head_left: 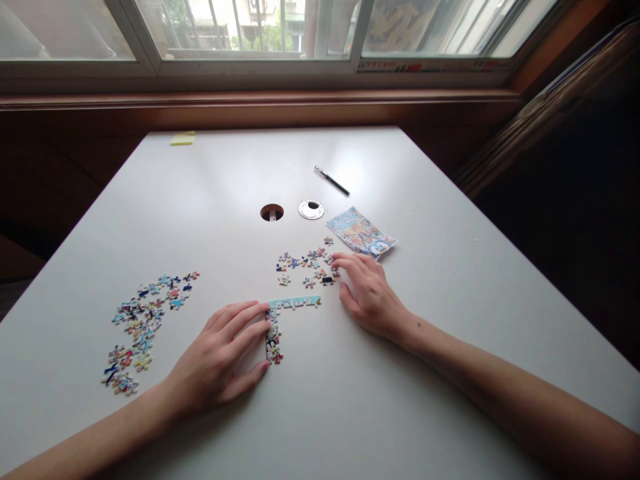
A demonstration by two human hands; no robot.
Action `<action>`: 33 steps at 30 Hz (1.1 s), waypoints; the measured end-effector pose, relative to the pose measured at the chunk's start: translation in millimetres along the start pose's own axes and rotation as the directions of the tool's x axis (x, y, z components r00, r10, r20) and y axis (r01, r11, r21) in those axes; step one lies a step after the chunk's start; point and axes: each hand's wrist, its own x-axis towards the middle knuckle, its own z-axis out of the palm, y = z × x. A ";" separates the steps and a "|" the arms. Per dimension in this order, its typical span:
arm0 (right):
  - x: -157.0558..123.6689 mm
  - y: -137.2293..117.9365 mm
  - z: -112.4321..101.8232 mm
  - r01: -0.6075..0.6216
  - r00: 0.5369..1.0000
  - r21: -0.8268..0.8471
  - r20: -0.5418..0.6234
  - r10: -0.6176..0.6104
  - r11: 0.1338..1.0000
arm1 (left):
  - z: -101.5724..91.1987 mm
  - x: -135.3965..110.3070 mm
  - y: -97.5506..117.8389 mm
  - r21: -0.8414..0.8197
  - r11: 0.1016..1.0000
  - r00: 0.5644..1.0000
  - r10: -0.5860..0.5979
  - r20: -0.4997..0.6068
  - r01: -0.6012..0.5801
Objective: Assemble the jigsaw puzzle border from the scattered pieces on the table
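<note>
Two joined edges of a jigsaw puzzle (273,343) form a corner on the white table, one strip along the top and one down the left side. My left hand (223,350) lies with spread fingers against the left strip, its fingertips touching the border. My right hand (367,293) is at the right end of a small group of loose puzzle pieces (295,262), fingers apart, fingertips on or beside the pieces there. Whether a piece is under those fingertips is hard to see. A larger scatter of puzzle pieces (145,310) lies left of my left hand.
A small printed picture sheet (357,228) lies just beyond my right hand. Farther back are a black pen (332,181), a round metal cover (311,210) and a round hole (272,213) in the table (225,173). A yellow sticky note (183,138) is near the far edge, below the window.
</note>
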 end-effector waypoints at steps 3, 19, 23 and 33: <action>0.1 0.3 0.3 -0.001 1.000 -0.008 -0.002 0.001 1.000 | -0.2 -0.3 -0.2 0.001 1.000 1.000 0.000 0.004 0.000; -1.7 7.0 4.5 -0.059 0.996 0.095 -0.066 0.066 0.994 | 3.5 -2.0 -3.5 -0.007 1.000 1.000 0.007 -0.021 -0.007; -1.3 6.3 3.8 -0.058 0.996 0.092 -0.067 0.064 0.994 | 1.1 -1.6 -1.6 -0.003 1.000 1.000 0.000 -0.009 0.000; -1.7 7.3 5.2 -0.059 0.995 0.097 -0.069 0.066 0.993 | 0.6 -0.3 -0.8 0.006 1.000 1.000 0.008 -0.003 -0.008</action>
